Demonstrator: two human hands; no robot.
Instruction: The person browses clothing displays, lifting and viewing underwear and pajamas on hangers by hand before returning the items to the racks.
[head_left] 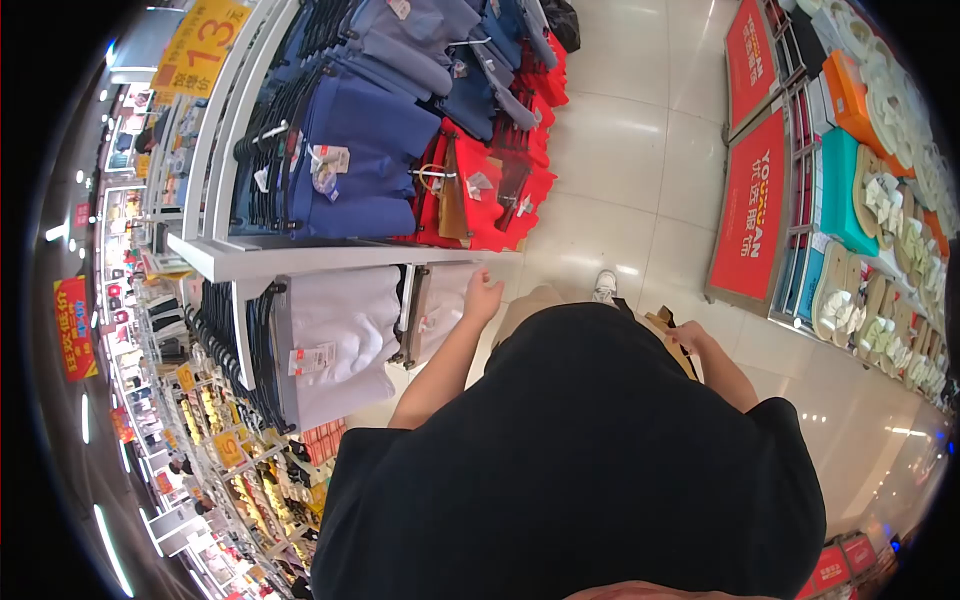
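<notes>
My left hand (485, 296) is beside the pale lavender garments (345, 335) hanging at the end of the rack. Its fingers are slightly bent and apart, with nothing seen in them. My right hand (690, 338) is low at my right side, closed on a tan item with a black edge (660, 322); my body hides much of that item, so its kind is unclear. Beyond my left hand hang blue garments (365, 160) on black clip hangers with paper tags. Below them are bright red garments (485, 205), one with a brown piece at its front.
A white metal rack frame (300, 262) runs along my left. To the right, red sign boards (748, 215) front a shelf of sandals (845, 300). Pale floor tiles (610, 150) lie between, with my shoe (605, 287) on them. A yellow price sign (205, 45) hangs upper left.
</notes>
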